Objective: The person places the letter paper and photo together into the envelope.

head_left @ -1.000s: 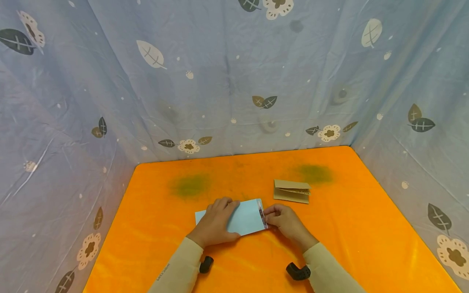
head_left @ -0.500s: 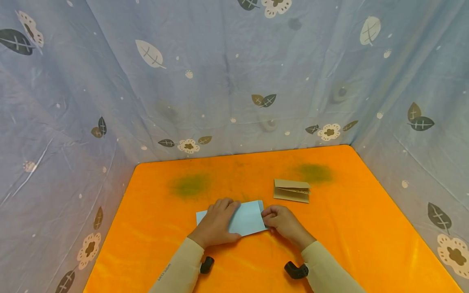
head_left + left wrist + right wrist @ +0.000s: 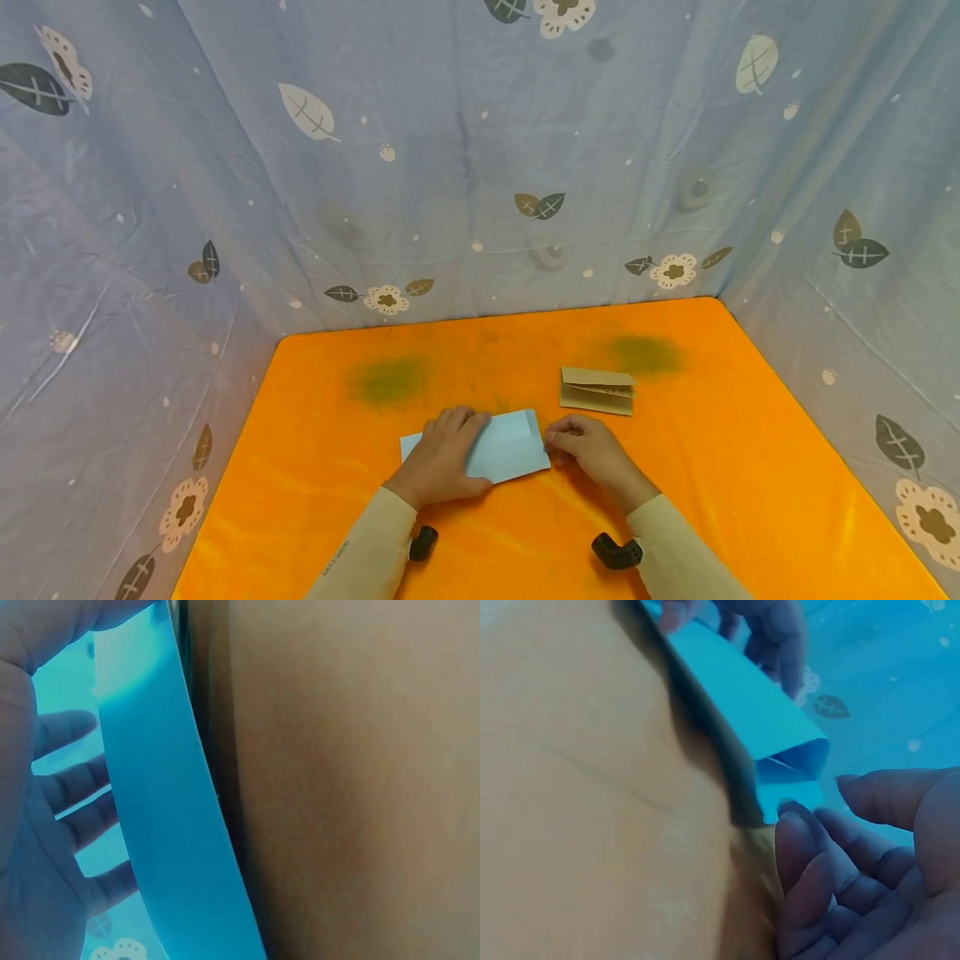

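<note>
A flat light-blue paper carton (image 3: 506,450) lies at the front middle of the orange table. My left hand (image 3: 442,458) holds it down across its left part, thumb along the near edge and fingers over the far edge. At its right end, my right hand (image 3: 592,454) has its fingertips right by the opening. In the right wrist view, the carton (image 3: 727,697) shows a hollow end with a flap (image 3: 786,796) sticking out low. Thumb and fingers stand apart there, with nothing pinched between them. The left wrist view shows the carton's narrow blue side (image 3: 161,772).
Behind my right hand sits a folded piece of brown cardboard (image 3: 596,404). The orange table (image 3: 480,358) has two greenish stains toward the back. Patterned grey-blue curtains (image 3: 472,167) enclose it at the back and on both sides. Black curved mounts (image 3: 617,552) stick out at both wrists.
A dark, reddish strip at the carton's right end one second ago no longer shows; that end now looks plain blue. My right hand has drawn slightly right, away from it. The left hand stays put.
</note>
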Demonstrator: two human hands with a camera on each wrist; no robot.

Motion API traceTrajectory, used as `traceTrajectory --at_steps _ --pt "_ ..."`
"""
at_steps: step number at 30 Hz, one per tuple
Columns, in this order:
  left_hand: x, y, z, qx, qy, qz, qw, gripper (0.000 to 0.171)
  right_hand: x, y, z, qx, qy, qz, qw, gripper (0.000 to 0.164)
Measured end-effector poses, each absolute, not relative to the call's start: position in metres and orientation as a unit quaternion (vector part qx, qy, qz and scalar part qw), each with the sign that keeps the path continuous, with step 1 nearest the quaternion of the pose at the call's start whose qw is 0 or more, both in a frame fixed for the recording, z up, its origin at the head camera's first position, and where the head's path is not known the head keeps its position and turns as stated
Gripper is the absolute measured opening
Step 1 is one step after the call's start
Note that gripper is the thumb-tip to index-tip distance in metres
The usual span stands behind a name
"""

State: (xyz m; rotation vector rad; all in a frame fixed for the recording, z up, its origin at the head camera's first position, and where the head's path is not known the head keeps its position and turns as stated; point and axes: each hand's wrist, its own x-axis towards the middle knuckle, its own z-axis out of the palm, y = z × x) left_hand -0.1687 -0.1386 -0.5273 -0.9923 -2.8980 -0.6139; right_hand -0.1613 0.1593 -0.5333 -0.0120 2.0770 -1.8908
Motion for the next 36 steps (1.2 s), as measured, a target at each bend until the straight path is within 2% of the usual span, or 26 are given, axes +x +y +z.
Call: traceTrajectory --at_steps 24,36 --pt "-0.167 -0.14 -0.528 -0.309 -0.931 -0.194 -0.003 0.096 -0.18 0.222 -0.481 0.028 0.756 -0.652 0.04 0.06" --pt "-0.168 -0.14 -0.527 -0.312 -0.928 -0.203 -0.003 0.094 -0.189 0.247 -0.483 0.059 0.747 -0.662 0.005 0.047"
